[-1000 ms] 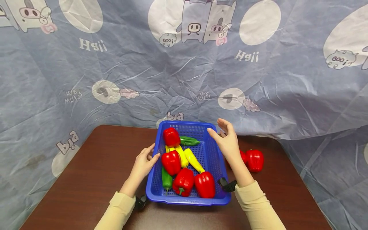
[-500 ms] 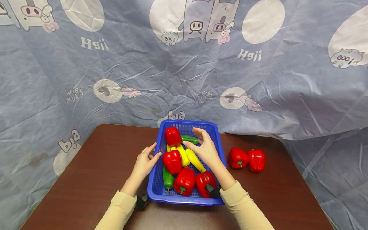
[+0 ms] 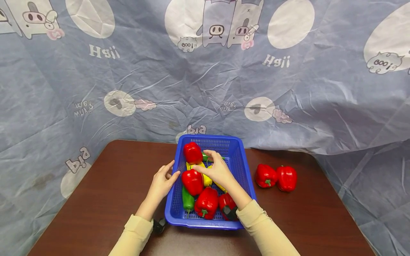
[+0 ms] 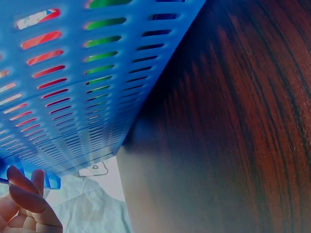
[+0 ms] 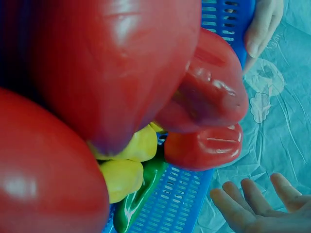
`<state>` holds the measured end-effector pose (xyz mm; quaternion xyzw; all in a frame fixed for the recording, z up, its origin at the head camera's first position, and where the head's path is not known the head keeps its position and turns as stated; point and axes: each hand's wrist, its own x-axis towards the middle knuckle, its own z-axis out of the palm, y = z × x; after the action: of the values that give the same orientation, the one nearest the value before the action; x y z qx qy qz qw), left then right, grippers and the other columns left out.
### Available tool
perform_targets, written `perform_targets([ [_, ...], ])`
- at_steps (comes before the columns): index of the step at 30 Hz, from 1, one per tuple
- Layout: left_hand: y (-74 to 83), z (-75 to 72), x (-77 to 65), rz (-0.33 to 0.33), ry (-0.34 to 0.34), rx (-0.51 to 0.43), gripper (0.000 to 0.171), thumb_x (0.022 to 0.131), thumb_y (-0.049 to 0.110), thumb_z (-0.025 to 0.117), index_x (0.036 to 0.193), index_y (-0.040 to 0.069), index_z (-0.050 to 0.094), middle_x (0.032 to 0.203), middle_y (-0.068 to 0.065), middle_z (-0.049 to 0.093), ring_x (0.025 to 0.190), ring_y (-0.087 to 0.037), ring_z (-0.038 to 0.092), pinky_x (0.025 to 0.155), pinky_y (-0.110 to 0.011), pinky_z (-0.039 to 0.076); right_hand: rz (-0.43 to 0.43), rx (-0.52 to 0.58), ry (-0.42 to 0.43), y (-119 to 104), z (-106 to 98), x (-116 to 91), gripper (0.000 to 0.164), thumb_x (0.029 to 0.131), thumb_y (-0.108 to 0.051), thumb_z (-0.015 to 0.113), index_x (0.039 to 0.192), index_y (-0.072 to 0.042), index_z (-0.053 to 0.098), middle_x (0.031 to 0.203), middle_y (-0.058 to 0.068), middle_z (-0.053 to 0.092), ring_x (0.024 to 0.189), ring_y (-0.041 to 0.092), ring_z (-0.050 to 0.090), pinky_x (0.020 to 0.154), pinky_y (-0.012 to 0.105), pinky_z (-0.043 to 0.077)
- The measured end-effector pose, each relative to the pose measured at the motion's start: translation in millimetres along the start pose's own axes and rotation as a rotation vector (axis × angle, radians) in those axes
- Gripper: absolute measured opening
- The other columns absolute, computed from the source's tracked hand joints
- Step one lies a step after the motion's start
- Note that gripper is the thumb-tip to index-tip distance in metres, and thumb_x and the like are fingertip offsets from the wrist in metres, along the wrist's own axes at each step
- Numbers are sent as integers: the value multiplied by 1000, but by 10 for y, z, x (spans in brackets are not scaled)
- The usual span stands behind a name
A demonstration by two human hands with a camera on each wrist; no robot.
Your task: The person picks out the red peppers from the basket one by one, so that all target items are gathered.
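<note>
On the dark brown wood-grain table (image 3: pixel 118 177) stands a rectangular blue plastic basket (image 3: pixel 205 224) with slotted walls; its long axis goes from near to far. The left hand (image 3: pixel 162 182) is at its left rim, fingers loosely bent. Above the basket is the right hand (image 3: pixel 219 173), thumb and fingers spread. Inside, a blocky, shiny red bell pepper (image 3: pixel 207 201) and a slim, smooth green pepper (image 3: pixel 188 200) point their stems toward the near rim.
</note>
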<state>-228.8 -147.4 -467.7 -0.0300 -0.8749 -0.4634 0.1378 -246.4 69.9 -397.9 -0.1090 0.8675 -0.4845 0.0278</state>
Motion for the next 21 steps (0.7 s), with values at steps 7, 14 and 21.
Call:
perform_targets([
  [7,7,8,-4,-12,-8,-9,55,91,21,71,139,1,55,105,-14,65,73,-15,59,64,-22,48,34,-50,-68,45,110,43,76,81,-43,77,141,-7,48,142,15,50,126,36,50,101,53,45],
  [14,10,12,-6,-3,-11,-13,54,91,20,71,139,1,55,105,-15,65,73,-15,60,64,-23,49,52,-126,-148,97,198,80,80,79,-45,77,141,-3,47,136,22,51,117,35,56,98,51,48],
  [21,7,-5,-5,-15,-21,-19,54,91,20,70,140,1,54,106,-15,65,72,-15,59,62,-22,48,58,-172,-220,107,244,88,82,79,-42,77,141,1,45,134,23,54,118,34,56,97,52,49],
])
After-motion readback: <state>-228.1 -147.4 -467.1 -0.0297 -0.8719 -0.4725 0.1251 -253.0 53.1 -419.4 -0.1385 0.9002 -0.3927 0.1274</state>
